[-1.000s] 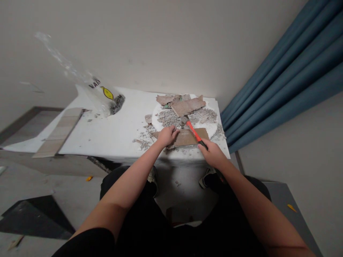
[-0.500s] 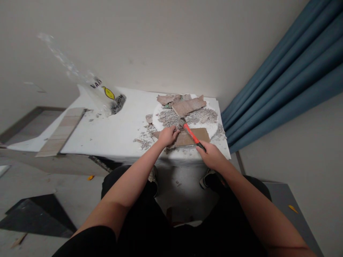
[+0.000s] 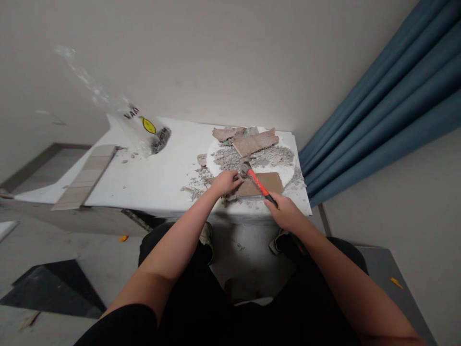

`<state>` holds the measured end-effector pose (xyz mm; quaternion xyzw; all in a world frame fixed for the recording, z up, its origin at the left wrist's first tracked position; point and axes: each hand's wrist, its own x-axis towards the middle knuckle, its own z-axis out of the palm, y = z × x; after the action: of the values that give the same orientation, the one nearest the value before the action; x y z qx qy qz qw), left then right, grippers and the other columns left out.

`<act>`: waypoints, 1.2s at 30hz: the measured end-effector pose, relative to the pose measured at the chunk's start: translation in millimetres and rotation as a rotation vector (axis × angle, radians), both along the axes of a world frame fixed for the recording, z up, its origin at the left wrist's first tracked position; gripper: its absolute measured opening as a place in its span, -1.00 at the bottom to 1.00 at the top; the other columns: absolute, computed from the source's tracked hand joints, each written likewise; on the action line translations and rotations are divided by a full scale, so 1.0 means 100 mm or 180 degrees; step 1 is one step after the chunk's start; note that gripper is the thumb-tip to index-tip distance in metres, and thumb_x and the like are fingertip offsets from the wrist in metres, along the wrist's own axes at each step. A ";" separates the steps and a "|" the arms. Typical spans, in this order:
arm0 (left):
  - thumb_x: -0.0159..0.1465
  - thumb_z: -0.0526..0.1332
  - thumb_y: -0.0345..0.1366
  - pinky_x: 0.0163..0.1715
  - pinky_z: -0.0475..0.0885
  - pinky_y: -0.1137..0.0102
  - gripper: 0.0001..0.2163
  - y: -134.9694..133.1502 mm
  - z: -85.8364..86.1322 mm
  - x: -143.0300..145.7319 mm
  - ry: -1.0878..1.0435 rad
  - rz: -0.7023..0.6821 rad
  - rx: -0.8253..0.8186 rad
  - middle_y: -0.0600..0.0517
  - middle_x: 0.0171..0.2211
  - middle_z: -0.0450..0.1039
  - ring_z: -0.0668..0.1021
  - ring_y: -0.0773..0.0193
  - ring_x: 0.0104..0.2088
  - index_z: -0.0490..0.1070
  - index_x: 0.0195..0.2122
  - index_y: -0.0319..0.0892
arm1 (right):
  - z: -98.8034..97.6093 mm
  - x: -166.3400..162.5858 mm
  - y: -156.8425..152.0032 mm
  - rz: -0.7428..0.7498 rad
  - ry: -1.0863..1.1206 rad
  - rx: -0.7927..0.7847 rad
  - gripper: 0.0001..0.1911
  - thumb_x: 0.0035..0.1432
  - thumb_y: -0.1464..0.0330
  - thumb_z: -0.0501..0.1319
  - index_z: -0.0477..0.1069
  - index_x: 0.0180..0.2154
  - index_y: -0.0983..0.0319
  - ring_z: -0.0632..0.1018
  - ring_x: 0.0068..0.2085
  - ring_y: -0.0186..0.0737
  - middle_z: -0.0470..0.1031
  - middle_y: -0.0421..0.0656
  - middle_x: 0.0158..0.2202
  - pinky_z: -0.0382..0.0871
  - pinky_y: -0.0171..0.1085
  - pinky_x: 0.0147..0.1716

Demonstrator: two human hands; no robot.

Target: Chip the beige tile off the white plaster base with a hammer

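Nearest the camera, the person's two bare forearms reach out over dark trousers toward the near edge of a white surface (image 3: 144,178).

The right hand (image 3: 286,211) has its fingers wrapped shut round the dark grip of a hammer (image 3: 256,180). Its orange handle slants up and left, and the metal head sits low over, or on, a brown tile (image 3: 264,183) lying flat at the near right of the surface. Whether the head touches the tile cannot be told.

The left hand (image 3: 225,183) is curled, fingers bent down, pressing on the left end of that same tile, just beside the hammer head.

The step in hand looks like breaking the tile: one hand pins it, the other strikes. By my reading the next blow calls for the left fingers to stay off the strike point and the tile to stay flat against the surface.

Just beyond the tile lies a white round slab (image 3: 284,174) covered with grey rubble (image 3: 230,157). At its far side rest larger broken tile pieces (image 3: 255,142), roughly three or four, though they overlap and the count is unsure. Small chips (image 3: 196,183) are scattered left of the hands.

Further left, one clear plastic bag (image 3: 144,127) with a yellow mark leans up, and one long pale plank (image 3: 84,177) lies across the left edge. A blue curtain (image 3: 378,110) hangs at the far right.

Counted: one hammer, one whole tile, one slab, one bag, one plank.
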<state>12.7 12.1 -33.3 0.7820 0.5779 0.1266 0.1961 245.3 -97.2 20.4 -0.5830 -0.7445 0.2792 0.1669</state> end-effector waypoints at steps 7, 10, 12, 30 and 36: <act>0.12 0.12 -0.17 -0.31 0.36 0.36 -0.71 0.04 0.08 -0.15 -0.0378 0.0134 0.0113 -0.02 -0.35 0.53 0.49 0.20 -0.34 0.48 -0.22 -0.20 | 0.01 0.03 -0.04 0.0004 0.0004 0.0027 -0.77 0.28 0.28 0.05 0.42 -0.19 0.23 0.49 -0.24 -0.13 0.54 -0.08 -0.28 0.25 -0.28 -0.25; 0.13 0.09 -0.20 -0.27 0.37 0.35 -0.70 0.05 0.07 -0.16 -0.0398 0.0187 0.0114 -0.02 -0.33 0.54 0.50 0.19 -0.32 0.49 -0.20 -0.19 | 0.02 0.03 -0.04 0.0042 0.0039 0.0034 -0.77 0.28 0.28 0.04 0.42 -0.21 0.23 0.48 -0.26 -0.14 0.53 -0.09 -0.31 0.24 -0.28 -0.26; 0.15 0.08 -0.20 -0.27 0.37 0.35 -0.71 0.05 0.06 -0.14 -0.0380 0.0219 0.0114 -0.03 -0.35 0.54 0.50 0.18 -0.32 0.49 -0.22 -0.19 | 0.02 0.03 -0.04 0.0072 0.0070 0.0045 -0.78 0.28 0.28 0.04 0.41 -0.22 0.23 0.49 -0.25 -0.14 0.53 -0.09 -0.30 0.24 -0.27 -0.25; 0.20 -0.02 -0.35 -0.10 0.35 0.28 -0.82 0.13 0.01 -0.13 -0.1669 0.0868 0.0317 -0.03 -0.27 0.46 0.46 0.16 -0.17 0.35 -0.29 -0.17 | -0.06 -0.01 -0.07 0.0139 -0.0075 -0.0082 -0.73 0.29 0.27 0.04 0.43 -0.13 0.23 0.51 -0.21 -0.09 0.55 -0.04 -0.24 0.24 -0.27 -0.24; 0.21 0.05 -0.43 -0.40 0.32 0.42 -0.81 0.08 -0.01 -0.04 -0.3097 0.0802 -0.0385 0.14 -0.51 0.37 0.42 0.35 -0.50 0.25 -0.15 -0.16 | -0.01 0.12 0.02 -0.0144 0.0090 0.0111 -0.71 0.29 0.27 0.03 0.43 -0.10 0.24 0.52 -0.17 -0.09 0.56 -0.04 -0.20 0.27 -0.26 -0.19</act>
<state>8.9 20.5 -34.6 0.5439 0.5158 0.4653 0.4708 257.2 -95.0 19.9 -0.5927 -0.7334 0.2706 0.1939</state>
